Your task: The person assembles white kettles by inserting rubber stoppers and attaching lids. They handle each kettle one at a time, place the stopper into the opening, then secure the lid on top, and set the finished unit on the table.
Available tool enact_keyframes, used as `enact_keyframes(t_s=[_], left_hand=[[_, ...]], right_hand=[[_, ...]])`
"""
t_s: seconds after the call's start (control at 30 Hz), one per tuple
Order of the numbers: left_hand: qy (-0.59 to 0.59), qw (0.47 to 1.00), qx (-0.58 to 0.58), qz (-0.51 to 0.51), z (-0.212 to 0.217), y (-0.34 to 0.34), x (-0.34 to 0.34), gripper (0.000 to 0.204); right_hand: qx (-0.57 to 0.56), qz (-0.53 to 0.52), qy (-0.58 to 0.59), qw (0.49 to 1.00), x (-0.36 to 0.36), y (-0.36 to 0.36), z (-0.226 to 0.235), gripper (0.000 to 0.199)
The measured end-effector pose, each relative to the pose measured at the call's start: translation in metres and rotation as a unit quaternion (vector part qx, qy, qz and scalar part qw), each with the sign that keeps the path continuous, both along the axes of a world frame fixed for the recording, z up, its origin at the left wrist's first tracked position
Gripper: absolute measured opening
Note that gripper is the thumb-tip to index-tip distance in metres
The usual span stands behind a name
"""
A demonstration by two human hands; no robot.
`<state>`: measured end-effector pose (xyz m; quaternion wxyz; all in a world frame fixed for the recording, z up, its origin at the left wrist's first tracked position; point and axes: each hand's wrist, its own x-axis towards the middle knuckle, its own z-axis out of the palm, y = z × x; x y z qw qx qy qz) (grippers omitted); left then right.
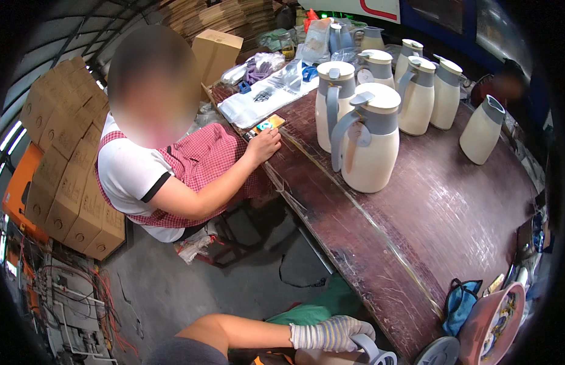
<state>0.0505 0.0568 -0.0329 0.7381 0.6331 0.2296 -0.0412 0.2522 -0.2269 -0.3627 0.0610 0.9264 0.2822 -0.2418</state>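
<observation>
My left hand [334, 334], in a striped knit glove, is closed about a cream jug [323, 358] with a grey handle and grey rim at the lower edge. Most of that jug is cut off by the picture's edge. My right hand is out of view. Just right of the jug, a round grey disc [439, 351] is partly visible by the table's near edge. Farther along the brown table [428, 225] stand several cream jugs with grey necks, the nearest a lidded jug [372, 155]. Apart from them, a lidless jug [482, 135] stands at the right.
A co-worker in a red checked apron [203, 152] sits at the table's left side, one hand on a small colourful item [269, 123]. At the near right are a pink basin [477, 322] with small parts and a blue cloth [460, 304]. Stacked cartons [66, 176] stand far left.
</observation>
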Motion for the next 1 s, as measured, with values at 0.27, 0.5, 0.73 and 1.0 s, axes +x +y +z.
enact_keyframes(t_s=[0.27,0.5,0.73,1.0], left_hand=[[0.083,0.995,-0.046,-0.021,-0.001,-0.001,0.012,0.051],[0.007,1.0,0.013,0.025,-0.023,-0.011,0.009,0.042],[0.006,0.998,-0.064,0.023,-0.001,-0.01,-0.002,0.047],[-0.045,0.989,0.136,-0.048,0.034,-0.017,-0.022,0.043]], right_hand=[[0.013,-0.005,0.001,1.0,0.002,-0.011,-0.01,0.037],[0.025,0.006,-0.014,1.0,0.002,-0.033,-0.011,0.039],[0.085,0.089,-0.06,0.991,0.008,-0.116,0.005,0.04],[0.475,-0.387,0.304,0.729,-0.014,-0.054,0.329,0.049]])
